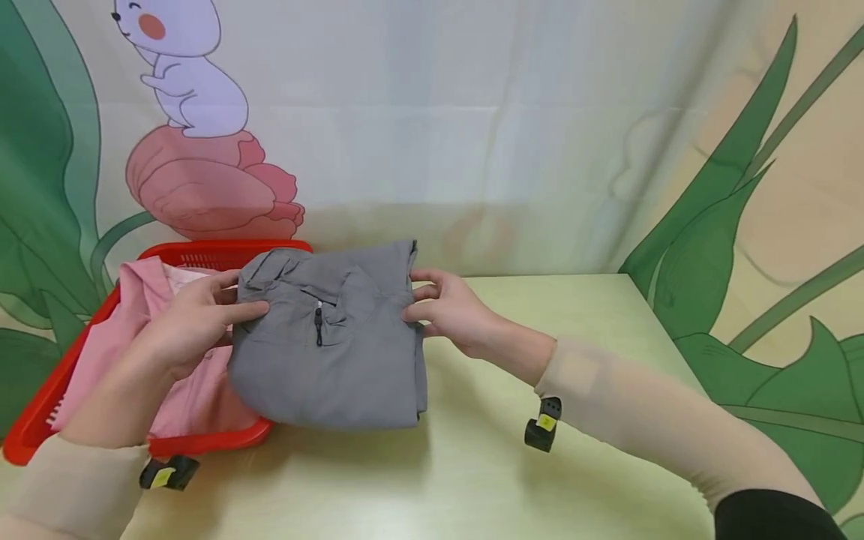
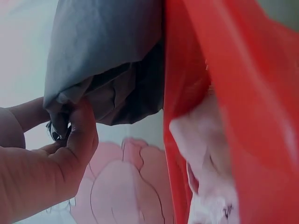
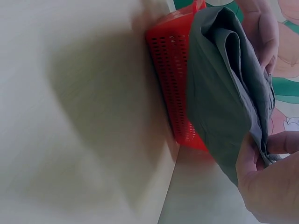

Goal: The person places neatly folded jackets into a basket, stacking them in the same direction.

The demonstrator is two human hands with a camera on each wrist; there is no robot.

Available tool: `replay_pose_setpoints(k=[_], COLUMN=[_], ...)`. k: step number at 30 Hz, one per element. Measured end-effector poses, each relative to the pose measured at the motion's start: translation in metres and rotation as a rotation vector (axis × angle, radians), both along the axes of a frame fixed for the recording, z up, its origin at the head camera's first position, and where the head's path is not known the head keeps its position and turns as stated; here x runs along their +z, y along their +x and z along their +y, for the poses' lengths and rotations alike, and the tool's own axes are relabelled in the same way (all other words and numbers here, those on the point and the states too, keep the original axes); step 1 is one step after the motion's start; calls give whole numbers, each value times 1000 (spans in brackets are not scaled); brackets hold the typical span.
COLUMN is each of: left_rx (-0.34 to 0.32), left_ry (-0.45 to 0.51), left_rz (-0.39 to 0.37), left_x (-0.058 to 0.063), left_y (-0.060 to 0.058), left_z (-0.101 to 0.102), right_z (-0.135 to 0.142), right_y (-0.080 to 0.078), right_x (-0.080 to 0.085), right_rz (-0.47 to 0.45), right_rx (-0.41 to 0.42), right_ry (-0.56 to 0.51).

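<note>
Both hands hold a folded grey garment [image 1: 337, 382] with a black zip pull [image 1: 319, 326] on its upper face. My left hand [image 1: 182, 322] pinches its left edge, the thumb lying on top of the fabric. At the right edge, my right hand [image 1: 459, 311] grips the folded layers between thumb and fingers. In the right wrist view the garment [image 3: 219, 93] is raised off the table, with layered folds showing at its end. It overlaps the right side of a red basket [image 1: 216, 444], where a pink garment [image 1: 202, 401] lies.
The pale table [image 1: 540, 480] extends to the front and right, with shadows under the arms. A printed curtain [image 1: 418, 135] hangs behind the table's back edge. The basket's perforated side [image 3: 170, 70] shows in the right wrist view.
</note>
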State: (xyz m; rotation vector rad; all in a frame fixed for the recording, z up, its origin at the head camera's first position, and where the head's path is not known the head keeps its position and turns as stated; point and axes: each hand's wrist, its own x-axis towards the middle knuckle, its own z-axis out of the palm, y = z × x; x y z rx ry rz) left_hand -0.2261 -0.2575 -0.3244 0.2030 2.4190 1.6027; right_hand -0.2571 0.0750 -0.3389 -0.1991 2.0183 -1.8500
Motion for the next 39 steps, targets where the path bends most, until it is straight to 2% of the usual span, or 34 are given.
replay_pose_setpoints(k=[7, 13, 19, 22, 27, 31, 35, 39], left_rx=[23, 45, 79, 107, 166, 235, 305, 334], left_ry=[-10, 0, 137, 166, 117, 92, 82, -11], left_rz=[4, 19, 38, 67, 131, 184, 274, 330], left_x=[3, 17, 27, 33, 47, 52, 50, 46], left_y=[-7, -7, -5, -2, 5, 7, 6, 3], left_z=[-26, -41, -46, -49, -55, -65, -82, -101], right_z=[-27, -42, -50, -54, -64, -75, -90, -110], right_y=[-6, -7, -6, -7, -7, -7, -8, -11], right_x=[4, 19, 35, 41, 50, 54, 50, 39], right_rz=[-10, 16, 38, 55, 80, 93, 103, 110], right_rx=[1, 17, 4, 0, 29, 43, 41, 40], right_ry=[-31, -67, -118, -139, -159, -187, -221, -216])
